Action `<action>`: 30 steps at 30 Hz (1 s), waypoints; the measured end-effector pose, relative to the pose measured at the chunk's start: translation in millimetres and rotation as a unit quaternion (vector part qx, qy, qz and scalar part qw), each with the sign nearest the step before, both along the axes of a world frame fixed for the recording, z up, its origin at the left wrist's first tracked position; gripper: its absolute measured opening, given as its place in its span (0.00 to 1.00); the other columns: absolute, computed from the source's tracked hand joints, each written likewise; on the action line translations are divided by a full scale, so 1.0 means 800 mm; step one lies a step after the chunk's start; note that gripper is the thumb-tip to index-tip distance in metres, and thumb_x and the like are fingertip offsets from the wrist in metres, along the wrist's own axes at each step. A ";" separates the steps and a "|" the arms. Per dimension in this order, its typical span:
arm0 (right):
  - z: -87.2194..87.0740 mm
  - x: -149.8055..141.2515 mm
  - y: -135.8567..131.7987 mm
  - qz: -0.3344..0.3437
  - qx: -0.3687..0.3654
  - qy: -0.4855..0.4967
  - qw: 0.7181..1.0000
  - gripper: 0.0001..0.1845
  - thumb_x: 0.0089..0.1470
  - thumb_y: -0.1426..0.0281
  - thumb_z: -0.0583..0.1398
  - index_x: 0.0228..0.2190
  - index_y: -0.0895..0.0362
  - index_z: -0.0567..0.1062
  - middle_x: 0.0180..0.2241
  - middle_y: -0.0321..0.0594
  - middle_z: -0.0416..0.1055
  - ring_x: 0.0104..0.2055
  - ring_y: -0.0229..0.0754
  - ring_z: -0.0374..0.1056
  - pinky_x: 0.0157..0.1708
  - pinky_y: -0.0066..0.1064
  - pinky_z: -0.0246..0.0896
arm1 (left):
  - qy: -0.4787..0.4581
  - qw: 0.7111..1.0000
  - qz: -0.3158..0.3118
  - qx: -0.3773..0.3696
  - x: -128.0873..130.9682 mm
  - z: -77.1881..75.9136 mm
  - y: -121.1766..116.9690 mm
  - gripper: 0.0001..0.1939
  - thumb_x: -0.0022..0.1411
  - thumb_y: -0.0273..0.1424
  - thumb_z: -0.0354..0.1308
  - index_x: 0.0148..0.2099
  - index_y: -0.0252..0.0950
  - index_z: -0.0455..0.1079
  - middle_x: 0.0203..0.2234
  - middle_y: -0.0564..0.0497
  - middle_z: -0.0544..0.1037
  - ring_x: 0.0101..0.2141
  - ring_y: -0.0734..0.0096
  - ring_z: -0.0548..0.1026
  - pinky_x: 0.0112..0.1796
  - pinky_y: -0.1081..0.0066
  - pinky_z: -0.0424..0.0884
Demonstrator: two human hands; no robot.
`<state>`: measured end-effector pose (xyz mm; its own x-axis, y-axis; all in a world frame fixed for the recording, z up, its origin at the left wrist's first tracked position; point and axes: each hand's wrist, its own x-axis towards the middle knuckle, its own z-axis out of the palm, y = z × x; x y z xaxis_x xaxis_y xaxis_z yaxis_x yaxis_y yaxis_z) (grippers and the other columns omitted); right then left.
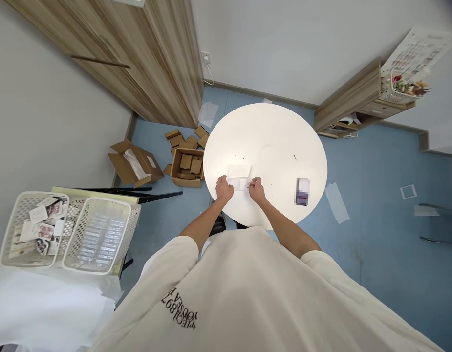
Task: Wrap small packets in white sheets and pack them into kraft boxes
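On the near part of the round white table [266, 132] lies a folded, thin white wrapping sheet [240, 172], partly see-through. My left hand [224, 189] is closed at the sheet's left edge, its fingers bent and resting low on the table. At the opposite edge my right hand [257, 189] pinches the sheet between thumb and fingers. Whether something lies inside the folded sheet I cannot make out. A blurred-out item [302, 191], pale above and purple below, sits to the right of my right hand.
Small brown cartons fill an open cardboard box [186, 182] left of the table. Another open box [136, 164] holds white sheeting. Two white baskets [97, 234] stand on a side table, with cards and clear packs. White sheets [337, 203] lie on the blue floor.
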<state>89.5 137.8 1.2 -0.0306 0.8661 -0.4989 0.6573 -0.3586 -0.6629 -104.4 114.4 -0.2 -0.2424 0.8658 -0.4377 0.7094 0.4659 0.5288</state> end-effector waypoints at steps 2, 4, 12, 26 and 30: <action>0.000 -0.003 0.000 0.000 -0.001 -0.008 1.000 0.32 0.56 0.74 0.51 0.62 0.56 0.58 0.49 0.48 0.76 0.44 0.47 0.75 0.42 0.38 0.72 | -0.020 0.999 0.025 -0.043 -0.005 -0.007 -0.001 0.27 0.67 0.29 0.51 0.67 0.38 0.56 0.62 0.37 0.70 0.60 0.54 0.72 0.53 0.57 0.72; -0.001 -0.006 0.000 0.024 0.006 -0.022 0.999 0.33 0.54 0.76 0.51 0.62 0.55 0.62 0.52 0.48 0.75 0.47 0.45 0.74 0.47 0.39 0.72 | -0.047 0.995 0.051 -0.075 -0.006 -0.013 0.000 0.26 0.68 0.31 0.51 0.67 0.38 0.55 0.61 0.37 0.72 0.58 0.57 0.74 0.51 0.60 0.73; -0.016 -0.009 -0.001 0.147 0.021 -0.071 0.986 0.32 0.54 0.80 0.52 0.59 0.55 0.71 0.56 0.49 0.64 0.53 0.43 0.72 0.55 0.39 0.71 | -0.042 0.979 0.062 -0.188 -0.003 -0.026 0.015 0.23 0.65 0.39 0.56 0.60 0.40 0.64 0.59 0.38 0.74 0.57 0.54 0.75 0.46 0.60 0.74; -0.017 -0.011 0.012 0.103 0.005 -0.025 0.994 0.29 0.50 0.84 0.55 0.53 0.58 0.75 0.52 0.50 0.66 0.45 0.44 0.71 0.57 0.40 0.68 | -0.294 0.916 0.251 -0.104 0.027 -0.028 0.014 0.19 0.59 0.26 0.65 0.50 0.39 0.63 0.43 0.49 0.75 0.37 0.70 0.76 0.34 0.72 0.70; -0.015 -0.006 0.020 0.067 -0.013 0.015 0.998 0.24 0.53 0.79 0.54 0.50 0.57 0.78 0.48 0.48 0.70 0.46 0.46 0.70 0.55 0.43 0.69 | -0.302 0.934 0.171 -0.087 0.046 -0.022 0.018 0.16 0.60 0.25 0.64 0.50 0.39 0.67 0.41 0.50 0.77 0.36 0.70 0.76 0.35 0.71 0.70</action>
